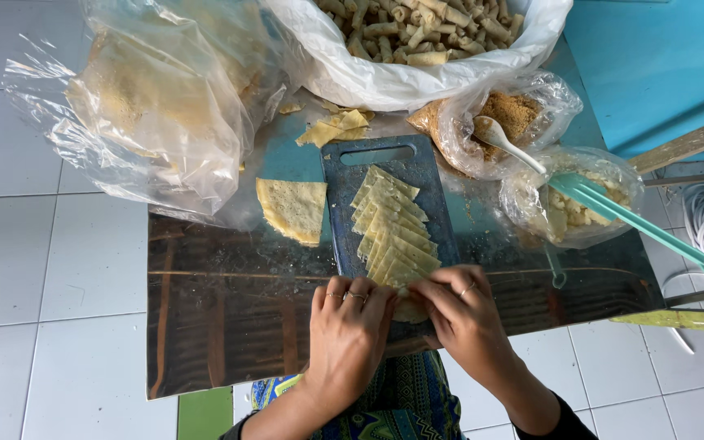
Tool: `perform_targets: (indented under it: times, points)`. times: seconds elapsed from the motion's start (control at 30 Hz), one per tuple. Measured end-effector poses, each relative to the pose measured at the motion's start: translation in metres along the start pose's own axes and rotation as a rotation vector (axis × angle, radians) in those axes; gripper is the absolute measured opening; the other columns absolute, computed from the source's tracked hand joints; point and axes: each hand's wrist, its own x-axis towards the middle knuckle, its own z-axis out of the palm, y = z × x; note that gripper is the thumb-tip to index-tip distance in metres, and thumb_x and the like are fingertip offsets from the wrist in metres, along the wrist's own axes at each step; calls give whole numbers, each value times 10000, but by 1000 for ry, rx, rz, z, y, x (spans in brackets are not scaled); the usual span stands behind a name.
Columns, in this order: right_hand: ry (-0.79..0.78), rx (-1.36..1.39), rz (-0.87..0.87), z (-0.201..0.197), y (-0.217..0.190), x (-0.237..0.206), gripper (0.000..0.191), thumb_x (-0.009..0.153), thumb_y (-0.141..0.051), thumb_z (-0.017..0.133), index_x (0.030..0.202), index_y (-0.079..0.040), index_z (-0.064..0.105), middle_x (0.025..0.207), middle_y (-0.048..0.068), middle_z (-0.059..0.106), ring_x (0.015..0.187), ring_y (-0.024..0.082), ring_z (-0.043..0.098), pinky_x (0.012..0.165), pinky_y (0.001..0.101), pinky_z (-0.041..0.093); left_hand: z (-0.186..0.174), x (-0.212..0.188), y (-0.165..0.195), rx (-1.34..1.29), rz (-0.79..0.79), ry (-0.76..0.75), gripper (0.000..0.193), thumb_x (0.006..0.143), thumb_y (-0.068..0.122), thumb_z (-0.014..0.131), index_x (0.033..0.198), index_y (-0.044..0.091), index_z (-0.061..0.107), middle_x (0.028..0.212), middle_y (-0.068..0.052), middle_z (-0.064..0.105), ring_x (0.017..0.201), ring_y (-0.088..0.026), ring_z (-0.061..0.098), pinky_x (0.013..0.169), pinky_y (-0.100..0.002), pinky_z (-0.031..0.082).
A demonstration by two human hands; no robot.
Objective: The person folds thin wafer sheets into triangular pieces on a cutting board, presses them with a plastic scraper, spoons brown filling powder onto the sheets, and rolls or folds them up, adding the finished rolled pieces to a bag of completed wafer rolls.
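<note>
We take the dark cutting board (417, 175) as our landmark and read from its left side across. Far left of it a clear plastic bag (156, 106) holds a stack of thin round sheets, and one folded yellow sheet (293, 209) lies on the table just beside the board's left edge. On the board itself a row of cut pastry strips (393, 228) overlaps like shingles, its long axis running from the handle slot toward us. At the board's near end both our hands meet over one small wrapper piece (410, 308): our left hand (348, 334) comes in from the left with its fingers curled down onto it, and our right hand (466, 318) closes on it from the right, fingertips pinching. Both hold the piece between them, equally near; the waiting strips lie just beyond our fingertips. Right of the board sit a bag of brown crumbs with a white spoon (507, 140) and a bag with teal tongs (637, 220); behind the board a white bag of finished rolls (425, 33).
</note>
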Motion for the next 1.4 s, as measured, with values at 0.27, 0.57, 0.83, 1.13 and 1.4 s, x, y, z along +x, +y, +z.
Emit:
perform_targets:
  times: [0.27, 0.57, 0.83, 1.13, 1.4]
  points:
    - [-17, 182, 127, -3, 6, 19, 230, 828, -12, 790, 1023, -9, 668, 1027, 87, 631, 1034, 274, 581, 815, 414, 498, 9, 16, -3, -101, -212, -50, 170, 909, 229, 716, 897, 77, 640, 882, -92, 632, 867, -310, 594, 775, -443, 448]
    - [-54, -35, -130, -5, 11, 4, 397, 751, 16, 769, 1139, -53, 723, 1151, 52, 699, 1087, 263, 640, 895, 423, 514, -7, 7, 2, 41, 37, 7, 254, 824, 94, 678, 1078, 85, 669, 991, -54, 713, 965, -249, 617, 813, -401, 441]
    - [-69, -92, -129, -1, 15, 12, 517, 691, 85, 737, 1190, -48, 734, 1170, 71, 698, 1097, 280, 624, 959, 424, 529, 3, 11, -6, 163, 56, -84, 338, 796, 89, 683, 1134, 66, 674, 1111, -65, 677, 1068, -261, 569, 861, -412, 428]
    - [-43, -11, -224, -2, 33, 17, 472, 748, 34, 762, 1199, -73, 671, 1181, 43, 695, 1107, 267, 634, 945, 424, 530, 3, 16, -7, 85, -39, -86, 298, 813, 101, 696, 1108, 108, 654, 1069, -65, 632, 1085, -291, 568, 872, -420, 411]
    - [-179, -127, -332, -11, 38, 31, 514, 728, -9, 757, 1235, -69, 698, 1192, 55, 682, 1028, 270, 615, 888, 413, 556, 6, 17, -16, -178, -192, -98, 338, 856, 241, 765, 1085, 80, 576, 1000, -92, 612, 946, -329, 580, 817, -448, 437]
